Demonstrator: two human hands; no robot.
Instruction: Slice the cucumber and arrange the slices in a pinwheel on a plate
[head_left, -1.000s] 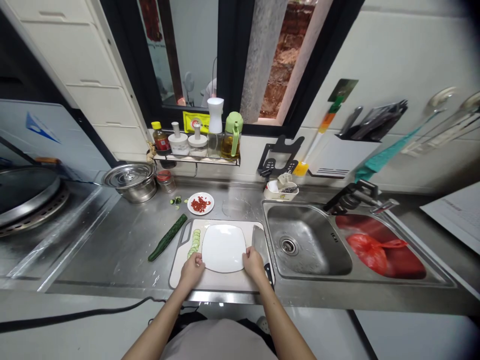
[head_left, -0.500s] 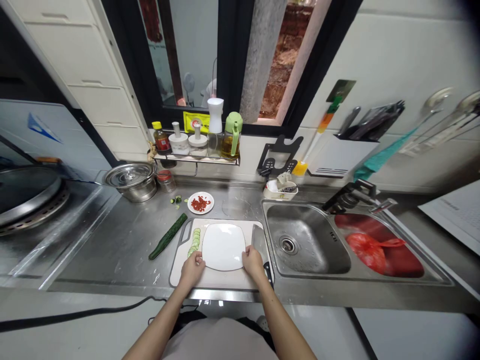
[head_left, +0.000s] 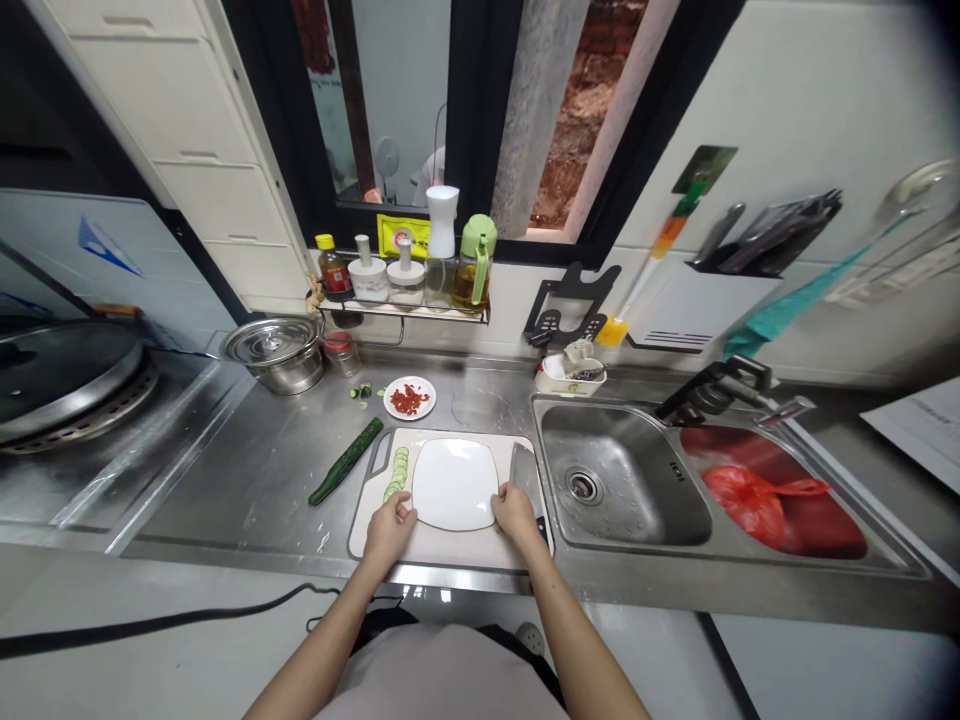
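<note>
A white, rounded-square plate (head_left: 454,484) rests on the white cutting board (head_left: 465,550). My left hand (head_left: 390,530) is at the plate's lower left edge, its fingers curled and the thumb against the rim. At the right edge, my right hand (head_left: 517,515) pinches the rim between thumb and fingers. A column of cucumber slices (head_left: 397,470) lies on the board, just beyond my left fingers. Right of the plate lies a kitchen knife (head_left: 523,465), its handle largely covered by my right hand. A whole cucumber (head_left: 346,461) sits left of the board.
Behind the board stands a small plate of chopped red pieces (head_left: 409,398), beside cucumber scraps (head_left: 363,391). A lidded steel pot (head_left: 285,365) is at the back left. The double sink (head_left: 622,470) borders the board on the right, with a red plastic bag (head_left: 750,505) in its far basin.
The view has shifted slightly, moving the whole scene right and up. The plate keeps its place on the board. My right hand now covers more of the knife handle.
</note>
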